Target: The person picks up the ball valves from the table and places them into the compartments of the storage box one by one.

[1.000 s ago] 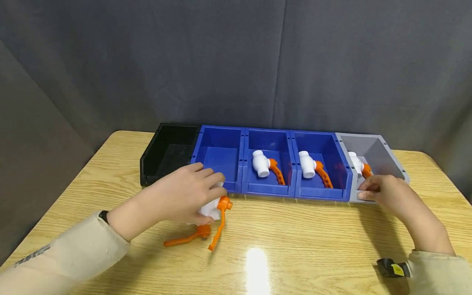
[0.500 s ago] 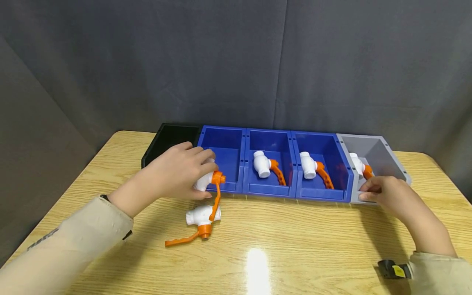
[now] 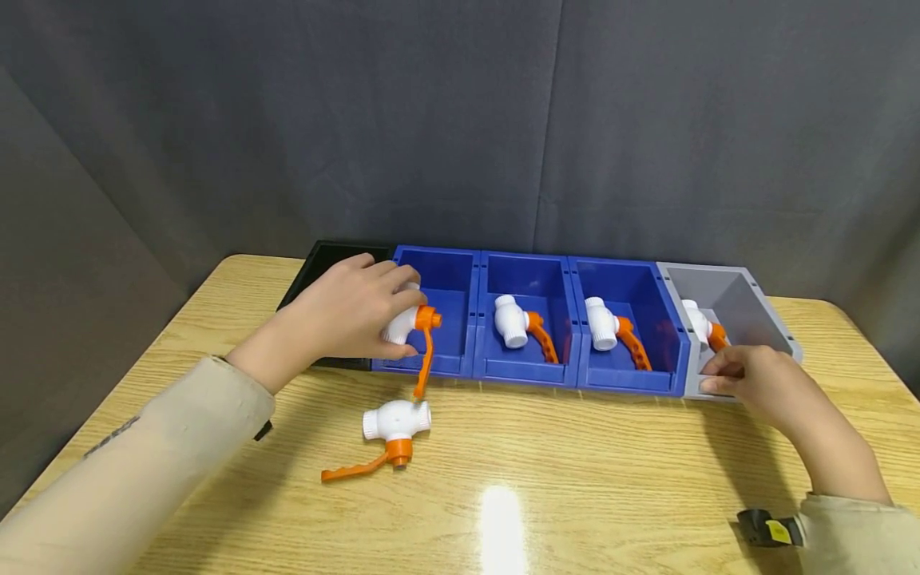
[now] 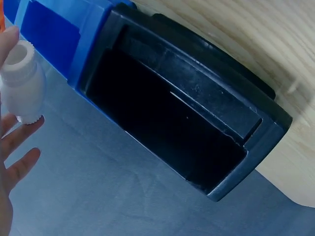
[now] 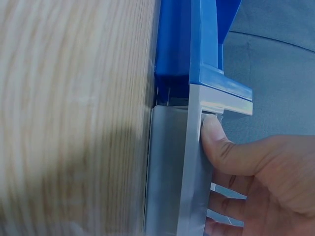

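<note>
Valve (image 3: 427, 318) clamped in left hand (image 3: 359, 307) fingers, apparently over leftmost blue bin (image 3: 456, 366); low approach could snag the handle (image 3: 426, 363) on its lip. Right hand (image 3: 765, 379) fingers pinch grey bin (image 3: 753, 313) front wall. Valves: one held, one loose valve (image 3: 398, 422) on tabletop (image 3: 575, 463), three binned valves (image 3: 511, 322) (image 3: 602, 323) (image 3: 695, 321). Bins: three blue, one grey, one black bin (image 3: 341, 255).

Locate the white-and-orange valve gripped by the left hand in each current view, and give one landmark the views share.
Head: the held valve is just left of centre, slightly below mid-height, in the left hand, seen against the leftmost blue bin.
Left wrist: at the left edge, mostly upper half, its white body showing.
Right wrist: not in it.
Shared landmark: the wooden tabletop, visible in all three.
</note>
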The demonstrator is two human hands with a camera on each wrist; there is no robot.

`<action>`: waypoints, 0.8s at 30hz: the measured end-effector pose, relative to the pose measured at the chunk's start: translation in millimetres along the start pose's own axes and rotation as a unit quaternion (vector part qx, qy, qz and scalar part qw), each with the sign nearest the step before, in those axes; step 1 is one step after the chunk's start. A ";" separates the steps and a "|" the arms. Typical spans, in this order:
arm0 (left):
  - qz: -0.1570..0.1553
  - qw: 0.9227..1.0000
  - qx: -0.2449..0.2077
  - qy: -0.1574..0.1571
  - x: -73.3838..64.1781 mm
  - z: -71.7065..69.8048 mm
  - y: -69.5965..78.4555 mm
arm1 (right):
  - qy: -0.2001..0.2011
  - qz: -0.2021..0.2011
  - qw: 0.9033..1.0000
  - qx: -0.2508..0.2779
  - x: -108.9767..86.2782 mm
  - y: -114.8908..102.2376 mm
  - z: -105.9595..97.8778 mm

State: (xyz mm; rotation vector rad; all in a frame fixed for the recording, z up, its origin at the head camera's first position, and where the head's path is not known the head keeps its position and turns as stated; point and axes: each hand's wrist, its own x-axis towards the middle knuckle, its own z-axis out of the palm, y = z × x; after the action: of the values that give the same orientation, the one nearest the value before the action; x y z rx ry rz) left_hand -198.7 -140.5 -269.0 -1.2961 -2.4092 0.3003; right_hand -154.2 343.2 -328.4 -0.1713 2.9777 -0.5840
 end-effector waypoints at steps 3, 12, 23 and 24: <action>-0.009 1.000 0.000 0.000 3.5 2.2 -5.5 | 0.003 -0.004 1.000 -0.002 -0.4 -0.1 -0.3; -0.017 1.000 -0.010 -0.012 12.9 6.9 -16.2 | 0.008 -0.006 1.000 -0.003 -2.1 -1.6 -1.0; -0.058 0.998 -0.028 -0.029 26.6 16.6 -22.9 | 0.014 -0.016 1.000 -0.010 -1.5 0.0 -0.2; -0.063 0.997 -0.031 -0.032 27.8 17.4 -23.2 | 0.014 -0.016 1.000 -0.010 -1.4 0.2 -0.3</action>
State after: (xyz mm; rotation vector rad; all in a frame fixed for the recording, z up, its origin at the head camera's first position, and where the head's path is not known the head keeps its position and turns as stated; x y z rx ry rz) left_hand -237.5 -130.2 -269.8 -1.1711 -2.5589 0.2380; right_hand -152.9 343.8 -328.1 -0.2143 3.0142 -0.5642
